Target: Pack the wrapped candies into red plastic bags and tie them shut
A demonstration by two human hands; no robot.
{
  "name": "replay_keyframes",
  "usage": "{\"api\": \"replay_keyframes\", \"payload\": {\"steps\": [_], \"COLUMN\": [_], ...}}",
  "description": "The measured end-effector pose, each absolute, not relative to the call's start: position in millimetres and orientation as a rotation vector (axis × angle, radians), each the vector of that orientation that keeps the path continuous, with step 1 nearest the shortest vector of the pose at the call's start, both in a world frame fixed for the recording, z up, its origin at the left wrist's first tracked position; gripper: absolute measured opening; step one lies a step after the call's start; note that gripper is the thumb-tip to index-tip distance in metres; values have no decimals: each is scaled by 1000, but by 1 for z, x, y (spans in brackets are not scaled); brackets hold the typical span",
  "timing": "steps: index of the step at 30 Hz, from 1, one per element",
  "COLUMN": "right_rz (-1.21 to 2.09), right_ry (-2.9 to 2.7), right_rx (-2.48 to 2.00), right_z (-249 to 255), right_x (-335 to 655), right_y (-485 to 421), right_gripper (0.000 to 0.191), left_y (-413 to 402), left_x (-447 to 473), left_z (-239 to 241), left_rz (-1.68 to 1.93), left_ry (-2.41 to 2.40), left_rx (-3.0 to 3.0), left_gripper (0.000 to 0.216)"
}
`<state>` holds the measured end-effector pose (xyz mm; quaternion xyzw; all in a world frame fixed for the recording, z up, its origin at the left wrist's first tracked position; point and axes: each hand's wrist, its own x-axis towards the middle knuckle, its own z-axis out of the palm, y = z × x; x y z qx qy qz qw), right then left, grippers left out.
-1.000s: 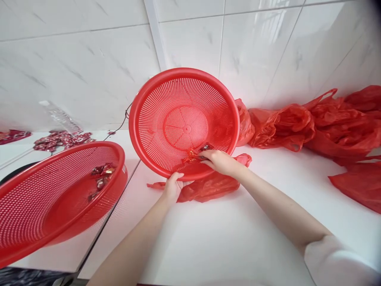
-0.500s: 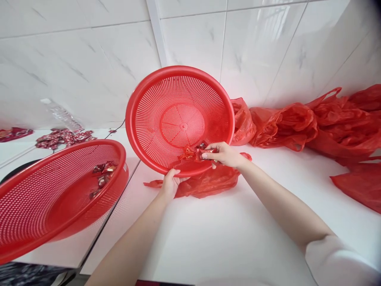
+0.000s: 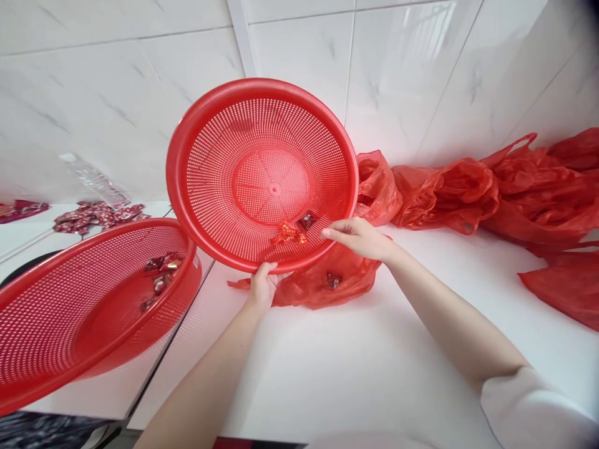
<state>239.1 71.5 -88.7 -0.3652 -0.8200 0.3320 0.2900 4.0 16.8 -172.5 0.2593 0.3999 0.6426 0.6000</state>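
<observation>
Left hand [image 3: 264, 288] grips basket [image 3: 274, 168] rim, thumb over it. Bag [image 3: 350, 277] just right of those fingers; dark lump [image 3: 334, 280] in or on it, can't tell. Right hand [image 3: 358, 239] nearer the wrappers: fingers loosely parted, nothing seen between. Dark wrapper [image 3: 307, 220] just left of its fingertips, shiny; red-gold wrapper [image 3: 289, 234] farther left, crinkled, long axis roughly sideways. Both in basket, which tips toward left hand.

Indoor tiled workspace, exact kind indeterminate: glossy grey-veined white wall tiles [image 3: 299, 50]; smooth white tabletops [image 3: 309, 368]; large round red perforated plastic baskets [image 3: 262, 174]; row of crumpled red plastic bags [image 3: 447, 193] along wall.
</observation>
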Motion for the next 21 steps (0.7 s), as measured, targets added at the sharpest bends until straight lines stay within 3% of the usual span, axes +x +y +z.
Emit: {"api": "replay_keyframes", "payload": {"steps": [5, 9, 12, 15, 19, 21], "right_rz": [542, 446, 455, 361, 278, 280], "right_ry": [-2323, -2579, -2739, -2746, -2694, -2647], "right_rx": [-884, -833, -848, -783, -672, -657], "right_z": [-94, -116, -127, -128, -124, -124], "right_x": [230, 218, 212, 212, 214, 213], "right_y": [65, 62, 62, 64, 67, 69], "right_gripper": [42, 74, 82, 73, 40, 32], "left_y": [11, 5, 5, 8, 11, 11], "left_x": [13, 22, 22, 17, 10, 9], "left_z": [-168, -168, -169, -170, -170, -171], "left_rz": [1466, 1427, 1431, 1438, 1446, 1441], "left_ry": [942, 918, 880, 870, 916, 948], "left_rx": [620, 658, 653, 635, 611, 604], "left_gripper": [29, 39, 40, 36, 28, 26]}}
